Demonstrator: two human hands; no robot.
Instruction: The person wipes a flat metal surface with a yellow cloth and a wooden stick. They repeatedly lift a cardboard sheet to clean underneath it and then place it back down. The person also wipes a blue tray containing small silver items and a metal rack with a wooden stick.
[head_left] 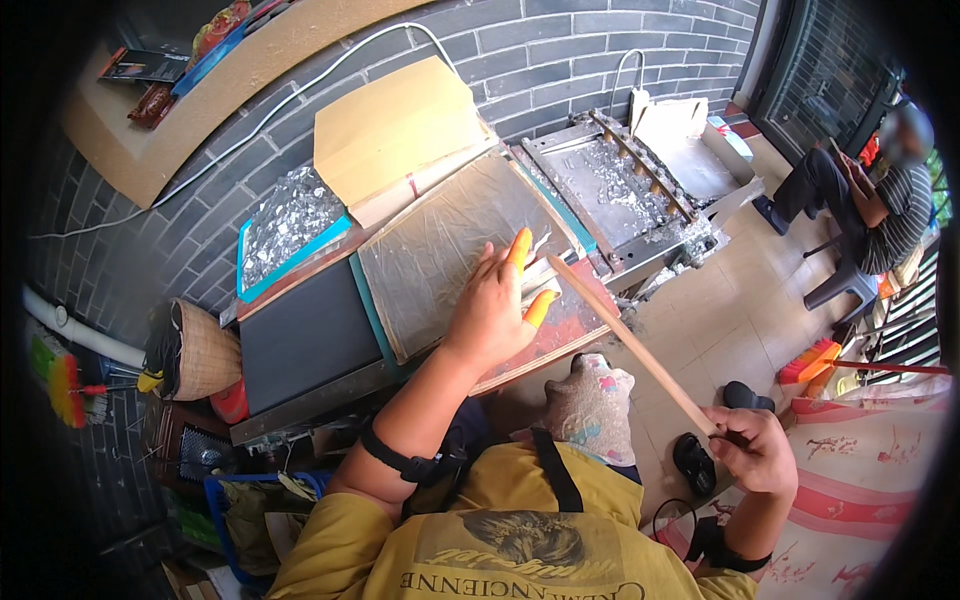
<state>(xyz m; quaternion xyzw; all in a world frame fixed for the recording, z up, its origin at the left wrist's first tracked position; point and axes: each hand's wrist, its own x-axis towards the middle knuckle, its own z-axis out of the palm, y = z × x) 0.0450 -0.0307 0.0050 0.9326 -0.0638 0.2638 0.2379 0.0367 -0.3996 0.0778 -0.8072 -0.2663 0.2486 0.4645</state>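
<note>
One long wooden stick (630,345) runs across the middle of the frame, its long axis slanting from the lower right, where the right hand (757,450) grips its near end in a closed fist, up and left to its far tip, which lies just beside the left hand (492,312). So the stick lies to the right of the left hand's fingers, and the right hand alone carries it. The left hand lies flat, fingers spread, on a small stack of thin silvery sheets (540,272) at the right edge of a flat board covered with a crinkled foil-like sheet (440,250). Two orange finger caps (519,247) show on that hand, one on a raised finger, one lower on the thumb side. Whether the stick's tip touches the stack or hovers just over it, I cannot tell.

Outward from there: one dark slab (300,340) lies to the left of the board, one tray of shiny flakes (288,222) sits at upper left, and one tan cardboard folder (395,125) lies above the board. One metal machine (630,185) strewn with silver scraps stands at upper centre right. A woven basket (205,350) and a bright broom (60,385) sit at far left. Two dark sandals (700,455) lie on the tiled floor at lower right. One other person (870,205) sits on a stool at the far upper right, well apart.
</note>
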